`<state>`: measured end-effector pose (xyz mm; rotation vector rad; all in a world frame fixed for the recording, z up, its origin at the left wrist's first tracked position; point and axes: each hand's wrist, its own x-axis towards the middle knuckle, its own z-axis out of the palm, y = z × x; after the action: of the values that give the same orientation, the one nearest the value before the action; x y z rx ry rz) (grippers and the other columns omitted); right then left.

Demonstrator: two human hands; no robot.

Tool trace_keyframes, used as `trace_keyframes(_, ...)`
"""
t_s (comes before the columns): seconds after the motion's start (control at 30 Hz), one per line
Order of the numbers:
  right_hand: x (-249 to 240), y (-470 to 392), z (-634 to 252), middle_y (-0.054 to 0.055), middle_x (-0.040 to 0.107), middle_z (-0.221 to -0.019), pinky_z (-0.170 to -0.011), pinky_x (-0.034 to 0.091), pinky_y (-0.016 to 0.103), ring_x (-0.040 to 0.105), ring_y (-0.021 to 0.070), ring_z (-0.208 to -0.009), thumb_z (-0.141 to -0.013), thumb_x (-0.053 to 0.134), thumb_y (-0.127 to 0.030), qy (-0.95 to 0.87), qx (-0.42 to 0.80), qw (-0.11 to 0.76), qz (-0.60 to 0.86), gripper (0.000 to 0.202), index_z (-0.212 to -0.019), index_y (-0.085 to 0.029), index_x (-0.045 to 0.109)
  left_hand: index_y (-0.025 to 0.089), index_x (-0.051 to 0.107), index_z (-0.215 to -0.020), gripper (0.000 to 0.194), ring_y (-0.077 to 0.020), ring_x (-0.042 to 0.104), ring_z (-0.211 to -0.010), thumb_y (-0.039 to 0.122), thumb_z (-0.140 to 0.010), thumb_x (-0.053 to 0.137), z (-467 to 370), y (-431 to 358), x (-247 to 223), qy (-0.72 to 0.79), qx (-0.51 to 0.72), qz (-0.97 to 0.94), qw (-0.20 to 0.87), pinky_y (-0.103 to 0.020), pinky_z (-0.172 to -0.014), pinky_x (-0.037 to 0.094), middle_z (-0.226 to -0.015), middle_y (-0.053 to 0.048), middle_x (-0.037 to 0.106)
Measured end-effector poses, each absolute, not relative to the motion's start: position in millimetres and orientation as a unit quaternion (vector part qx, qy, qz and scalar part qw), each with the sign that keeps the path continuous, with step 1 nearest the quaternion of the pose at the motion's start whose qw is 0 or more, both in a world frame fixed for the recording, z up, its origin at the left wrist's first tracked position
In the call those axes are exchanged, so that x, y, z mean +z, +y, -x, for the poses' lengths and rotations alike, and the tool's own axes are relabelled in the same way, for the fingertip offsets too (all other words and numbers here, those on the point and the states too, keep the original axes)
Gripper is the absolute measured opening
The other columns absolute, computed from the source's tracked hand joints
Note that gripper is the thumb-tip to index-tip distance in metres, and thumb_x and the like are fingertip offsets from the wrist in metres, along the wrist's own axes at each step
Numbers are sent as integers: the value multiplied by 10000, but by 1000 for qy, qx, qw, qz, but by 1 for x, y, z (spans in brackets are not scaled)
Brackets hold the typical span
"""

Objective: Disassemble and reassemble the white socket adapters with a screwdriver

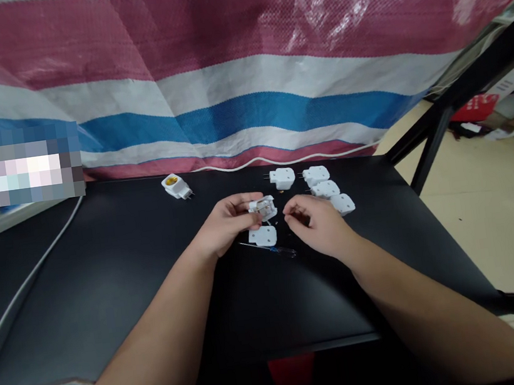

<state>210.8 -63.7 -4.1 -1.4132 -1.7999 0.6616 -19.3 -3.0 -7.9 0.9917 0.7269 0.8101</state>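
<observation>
My left hand (232,222) grips an opened white plug housing (265,208) between thumb and fingers, its hollow inside facing up with small metal parts in it. Just to the right, my right hand (315,219) hovers with thumb and forefinger pinched together; whatever lies between them is too small to make out. A flat white cover with holes (263,236) lies on the table below the housing. Close under that cover is a screwdriver (269,249) with a thin shaft and a clear, blue-collared handle.
Beyond my right hand lie several white plugs, among them one plug (283,178) with its pins pointing left. A white plug-in lamp socket (175,186) with a gold-coloured opening rests farther left. A grey cable (35,272) crosses the black table (139,233); a striped sheet (224,83) hangs behind.
</observation>
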Motion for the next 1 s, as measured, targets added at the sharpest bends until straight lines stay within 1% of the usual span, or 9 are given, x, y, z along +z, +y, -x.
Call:
trace_keyframes(0.1,0,-65,-213,14,661,-869,-616,501,311,594,146,-656,-855,680,-150,-737,257,319,538,94,-901,-232,671,139,801,-1178,494,-85,727,-701,91,-705,937,21,-1,-6,356,380,-415,746,-173,-663,619,-988,-67,823)
trace_keyframes(0.2,3,-67,-214,11,642,-874,-594,472,296,568,138,-649,-826,678,-125,-750,245,307,532,123,-886,-232,664,146,809,-1157,476,-91,739,-705,69,-702,927,22,0,-6,377,392,-392,742,-166,-650,622,-1001,-61,826)
trace_keyframes(0.37,3,-67,-215,5,637,-862,-639,464,301,581,150,-690,-759,644,-59,-763,228,288,533,203,-867,-231,638,147,806,-1157,450,-91,743,-726,39,-730,896,23,2,-7,384,395,-381,743,-163,-664,623,-1007,-60,826)
trace_keyframes(0.5,1,-65,-218,-4,639,-815,-651,448,312,584,156,-680,-780,590,-32,-764,221,282,537,214,-845,-233,623,147,804,-1166,446,-94,746,-744,29,-743,878,23,2,-8,383,392,-377,746,-162,-668,620,-1017,-65,825)
trace_keyframes(0.6,2,-64,-220,-6,644,-783,-633,420,313,561,150,-646,-809,552,-21,-764,204,300,534,219,-810,-231,616,140,806,-1160,442,-91,743,-725,20,-739,870,22,2,-7,386,394,-374,745,-156,-653,618,-998,-63,824)
trace_keyframes(0.7,5,-65,-219,-14,622,-745,-618,408,306,549,144,-628,-799,556,-20,-768,196,318,521,214,-791,-228,610,134,808,-1150,433,-88,738,-709,17,-737,868,22,2,-6,389,395,-373,744,-153,-643,618,-973,-57,821)
trace_keyframes(0.83,9,-69,-216,-10,616,-810,-628,429,297,567,140,-658,-771,586,-35,-778,222,295,508,205,-836,-227,618,137,811,-1152,435,-90,734,-710,28,-737,876,22,3,-7,388,391,-373,747,-158,-641,618,-980,-62,820)
trace_keyframes(0.9,10,-70,-214,-3,615,-858,-633,433,299,561,135,-661,-775,598,-48,-779,231,279,511,202,-864,-226,626,139,812,-1152,436,-89,732,-712,34,-735,884,23,3,-8,384,391,-373,748,-158,-643,618,-995,-67,822)
trace_keyframes(1.0,10,-71,-213,0,609,-876,-635,432,305,549,129,-653,-797,619,-74,-778,228,271,518,172,-881,-224,630,139,815,-1151,431,-88,733,-714,35,-737,883,23,3,-8,382,392,-373,749,-157,-648,620,-1005,-69,822)
